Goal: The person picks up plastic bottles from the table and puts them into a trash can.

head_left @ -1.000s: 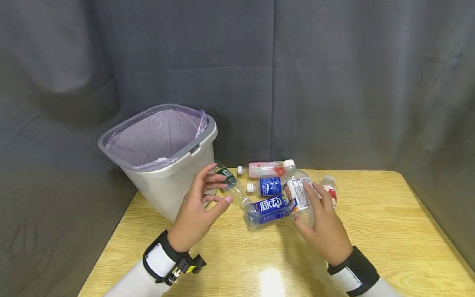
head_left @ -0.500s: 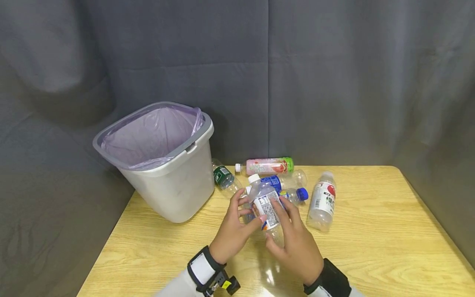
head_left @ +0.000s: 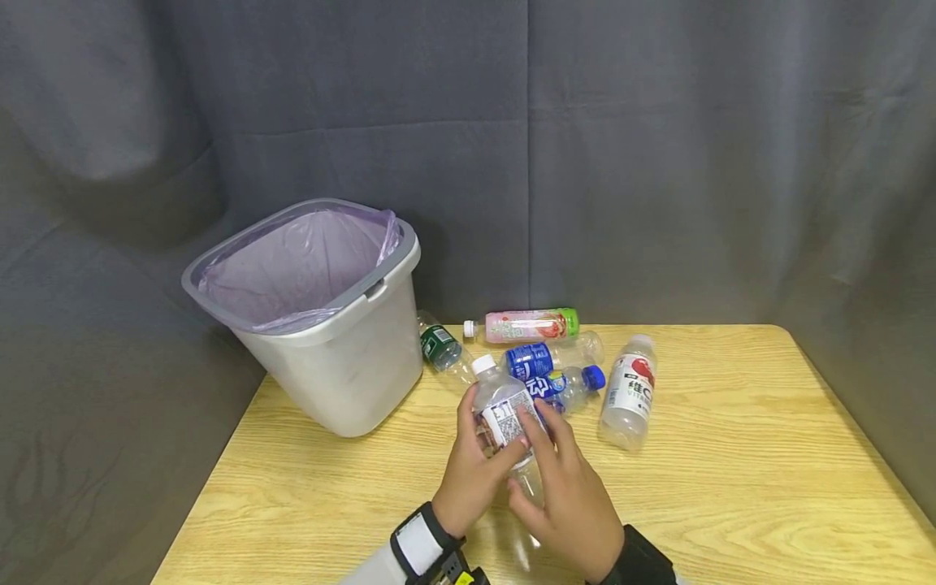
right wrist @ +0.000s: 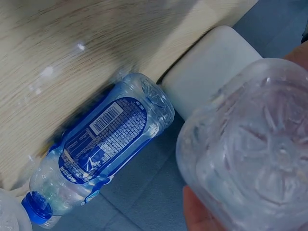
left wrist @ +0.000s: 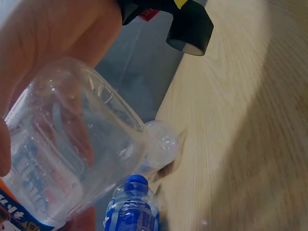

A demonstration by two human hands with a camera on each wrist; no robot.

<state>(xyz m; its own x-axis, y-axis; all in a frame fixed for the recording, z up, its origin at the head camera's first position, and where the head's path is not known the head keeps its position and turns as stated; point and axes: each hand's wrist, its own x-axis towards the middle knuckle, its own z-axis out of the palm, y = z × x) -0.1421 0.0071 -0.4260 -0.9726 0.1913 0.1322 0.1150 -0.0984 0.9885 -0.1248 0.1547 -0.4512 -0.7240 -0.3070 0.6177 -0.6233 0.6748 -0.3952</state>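
Note:
Both hands hold one clear plastic bottle (head_left: 494, 390) with a white cap and a printed label, tilted above the front of the table. My left hand (head_left: 474, 475) grips its left side, the thumb lying across the label. From the right, my right hand (head_left: 574, 500) holds the lower part, fingers on the label and thumb near the base. The left wrist view shows the bottle's clear lower body (left wrist: 91, 144); its ribbed base (right wrist: 274, 154) fills the right side of the right wrist view. Just behind lies a blue-labelled bottle with a blue cap (head_left: 594, 377), partly hidden.
A white bin (head_left: 351, 366) with a purple liner stands at the left. Beside it lies a green-labelled bottle (head_left: 439, 347). Further right are a pink-labelled bottle (head_left: 522, 326), another blue-labelled bottle (head_left: 530, 361) and a white-labelled bottle (head_left: 629, 396). Grey curtain (head_left: 658, 162) surrounds the wooden table (head_left: 731, 455).
The right hand has brought the white-capped bottle left and nearer. My left hand has moved right from beside the bin and now grips the bottle too.

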